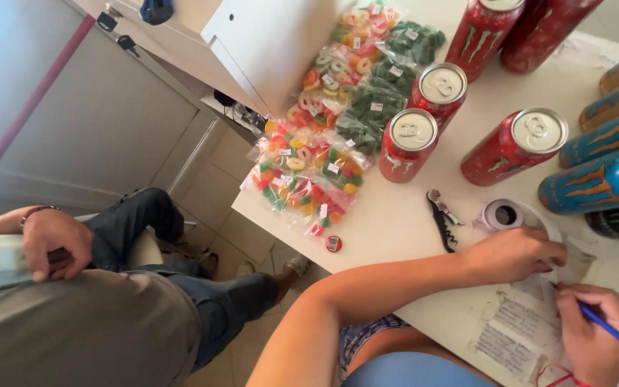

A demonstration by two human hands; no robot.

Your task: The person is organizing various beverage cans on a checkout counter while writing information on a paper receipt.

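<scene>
My left hand [514,252] rests fingers-down on a strip of white label tape beside its small roll [504,214] on the white table [402,215]. My right hand [596,331] grips a blue pen [614,334] over a handwritten paper sheet [517,326] at the table's near edge. A black corkscrew [441,218] lies just left of the roll.
Several red cans [410,142] stand upright and blue cans [596,183] lie at the right. Bags of colourful gummy rings [302,179] and green candies [377,107] cover the table's left part. Another person sits at left, hand [55,244] on knee, legs in jeans [180,279].
</scene>
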